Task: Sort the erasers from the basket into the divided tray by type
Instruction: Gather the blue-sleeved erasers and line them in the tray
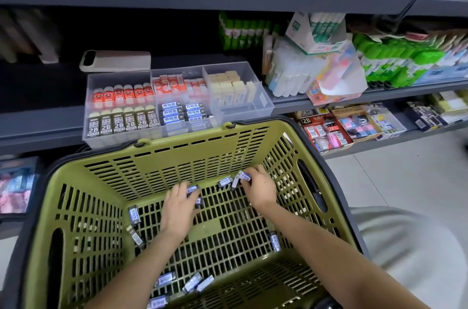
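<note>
Head view: mostly done. Divided tray point(243, 112) at the front edge of the shelf point(38, 121) already holds red-face, black 2B, red-white, cream and blue-sleeved rows, each in its own compartment; the front right compartment looks bare. Left to sort: only blue-sleeved erasers point(166, 278), roughly ten, scattered on the green basket point(177, 164) floor, mostly by the near edge and left wall. Left hand point(177, 212) has fingers curled round one blue eraser point(192, 189) mid-floor. Right hand point(260, 189) pinches a second blue eraser point(244, 177) by the far wall, with another lying just beside it. They are small white blocks in dark-blue paper sleeves with white label text.
</note>
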`<state>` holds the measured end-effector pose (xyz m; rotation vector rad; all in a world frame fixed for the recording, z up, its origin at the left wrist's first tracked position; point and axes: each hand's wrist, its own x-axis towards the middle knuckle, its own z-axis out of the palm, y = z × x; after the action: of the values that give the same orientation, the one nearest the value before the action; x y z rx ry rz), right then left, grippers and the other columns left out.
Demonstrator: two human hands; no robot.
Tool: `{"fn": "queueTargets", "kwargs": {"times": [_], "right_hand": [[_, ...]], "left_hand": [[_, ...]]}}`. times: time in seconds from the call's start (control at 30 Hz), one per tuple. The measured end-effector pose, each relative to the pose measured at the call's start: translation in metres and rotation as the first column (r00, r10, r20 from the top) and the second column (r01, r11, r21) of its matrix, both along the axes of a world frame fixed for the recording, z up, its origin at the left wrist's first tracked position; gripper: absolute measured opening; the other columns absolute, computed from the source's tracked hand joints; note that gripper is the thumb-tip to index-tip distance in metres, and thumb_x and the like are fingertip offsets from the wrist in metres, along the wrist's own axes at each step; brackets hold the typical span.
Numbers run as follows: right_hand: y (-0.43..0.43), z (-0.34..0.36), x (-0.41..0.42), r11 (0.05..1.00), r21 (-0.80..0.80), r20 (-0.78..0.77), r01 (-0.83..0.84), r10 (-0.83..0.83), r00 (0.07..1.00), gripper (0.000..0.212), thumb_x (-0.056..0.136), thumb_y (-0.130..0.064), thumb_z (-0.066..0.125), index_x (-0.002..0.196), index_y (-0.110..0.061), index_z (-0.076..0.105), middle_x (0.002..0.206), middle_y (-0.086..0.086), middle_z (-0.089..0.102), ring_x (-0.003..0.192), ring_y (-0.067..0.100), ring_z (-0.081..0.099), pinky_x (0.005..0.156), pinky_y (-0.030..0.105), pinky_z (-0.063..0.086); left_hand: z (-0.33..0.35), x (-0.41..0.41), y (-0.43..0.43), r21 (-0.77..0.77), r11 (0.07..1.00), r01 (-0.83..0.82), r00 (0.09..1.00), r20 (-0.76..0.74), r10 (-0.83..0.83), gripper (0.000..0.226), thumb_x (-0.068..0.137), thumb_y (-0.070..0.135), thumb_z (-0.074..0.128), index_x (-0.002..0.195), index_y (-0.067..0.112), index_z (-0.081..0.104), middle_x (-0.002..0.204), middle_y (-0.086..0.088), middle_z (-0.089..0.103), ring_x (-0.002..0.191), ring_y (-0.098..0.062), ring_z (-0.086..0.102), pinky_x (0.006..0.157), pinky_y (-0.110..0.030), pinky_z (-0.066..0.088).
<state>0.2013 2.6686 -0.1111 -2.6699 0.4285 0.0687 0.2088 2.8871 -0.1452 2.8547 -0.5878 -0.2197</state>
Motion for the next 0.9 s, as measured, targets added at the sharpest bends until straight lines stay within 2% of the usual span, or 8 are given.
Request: {"fn": "queueTargets", "kwargs": {"times": [0.2,0.3,0.4,0.53,0.6,0.67,0.77,0.9], "right_hand": [[0.011,-0.012,0.012,0.986,-0.120,-0.137,-0.115,0.099,0.986,0.046,0.088,-0.044,0.058,0.123,-0.016,0.046,0.122,0.006,0.045,0.112,0.024,0.048,0.087,0.035,0.046],[0.018,-0.020,0.010,0.969,-0.186,-0.218,-0.159,0.117,0.969,0.060,0.083,-0.055,0.058,0.126,-0.018,0.039,0.127,0.008,0.043,0.114,0.024,0.047,0.076,0.030,0.046],[0.022,-0.028,0.008,0.976,-0.131,-0.259,-0.173,0.135,0.957,0.056,0.086,-0.048,0.057,0.131,-0.021,0.038,0.133,0.012,0.036,0.112,0.026,0.050,0.072,0.028,0.049],[0.021,-0.032,0.008,0.979,-0.016,-0.207,-0.203,0.195,0.959,0.031,0.095,-0.028,0.052,0.124,-0.018,0.047,0.128,0.010,0.042,0.104,0.022,0.055,0.092,0.036,0.051],[0.020,-0.029,0.007,0.983,0.051,-0.187,-0.174,0.181,0.966,0.027,0.095,-0.020,0.051,0.123,-0.019,0.051,0.129,0.007,0.043,0.103,0.019,0.057,0.096,0.034,0.049],[0.022,-0.020,0.005,0.982,0.146,-0.171,-0.121,0.146,0.974,0.028,0.094,-0.019,0.054,0.121,-0.019,0.053,0.128,0.005,0.044,0.098,0.016,0.058,0.094,0.032,0.050],[0.037,0.003,0.004,0.924,0.372,-0.064,-0.083,0.115,0.991,0.026,0.089,-0.019,0.061,0.114,-0.016,0.057,0.115,0.003,0.050,0.091,0.015,0.055,0.090,0.036,0.050],[0.065,0.041,-0.001,0.801,0.544,-0.059,-0.248,0.332,0.941,0.046,0.080,-0.026,0.072,0.123,-0.020,0.057,0.108,-0.001,0.060,0.096,0.012,0.056,0.084,0.022,0.045]], "left_hand": [[-0.004,0.008,-0.006,-0.075,0.996,-0.053,0.996,-0.076,0.047,0.057,0.089,0.035,0.061,0.140,0.017,0.043,0.133,-0.001,0.049,0.123,-0.018,0.041,0.109,-0.032,0.031],[-0.009,0.007,-0.006,-0.078,0.991,-0.112,0.988,-0.116,0.103,0.056,0.089,0.041,0.060,0.136,0.014,0.047,0.127,-0.001,0.050,0.120,-0.017,0.042,0.106,-0.029,0.032],[-0.013,0.006,-0.005,-0.093,0.986,-0.137,0.985,-0.118,0.125,0.049,0.091,0.036,0.059,0.133,0.014,0.049,0.125,-0.002,0.052,0.119,-0.018,0.043,0.104,-0.028,0.033],[-0.006,0.006,-0.006,-0.271,0.935,-0.227,0.964,-0.197,0.177,0.041,0.095,0.026,0.056,0.133,0.011,0.052,0.126,-0.006,0.056,0.118,-0.021,0.049,0.102,-0.030,0.038],[0.006,0.007,-0.008,-0.486,0.769,-0.416,0.897,-0.358,0.259,0.035,0.096,0.022,0.054,0.130,0.011,0.054,0.116,-0.006,0.060,0.101,-0.019,0.057,0.085,-0.026,0.049],[0.020,0.008,-0.013,-0.557,0.431,-0.710,0.687,-0.685,0.245,0.026,0.100,0.017,0.044,0.124,0.013,0.055,0.098,-0.001,0.060,0.081,-0.012,0.055,0.065,-0.021,0.049],[0.033,0.014,-0.021,-0.226,-0.059,-0.972,0.231,-0.967,-0.104,0.028,0.101,0.015,0.033,0.109,0.008,0.059,0.096,-0.016,0.057,0.085,-0.026,0.056,0.067,-0.040,0.051],[0.043,0.016,-0.027,0.032,-0.149,-0.988,0.025,-0.930,-0.368,0.050,0.098,0.050,0.036,0.100,0.008,0.064,0.094,-0.019,0.070,0.089,-0.031,0.064,0.069,-0.043,0.049]]}}
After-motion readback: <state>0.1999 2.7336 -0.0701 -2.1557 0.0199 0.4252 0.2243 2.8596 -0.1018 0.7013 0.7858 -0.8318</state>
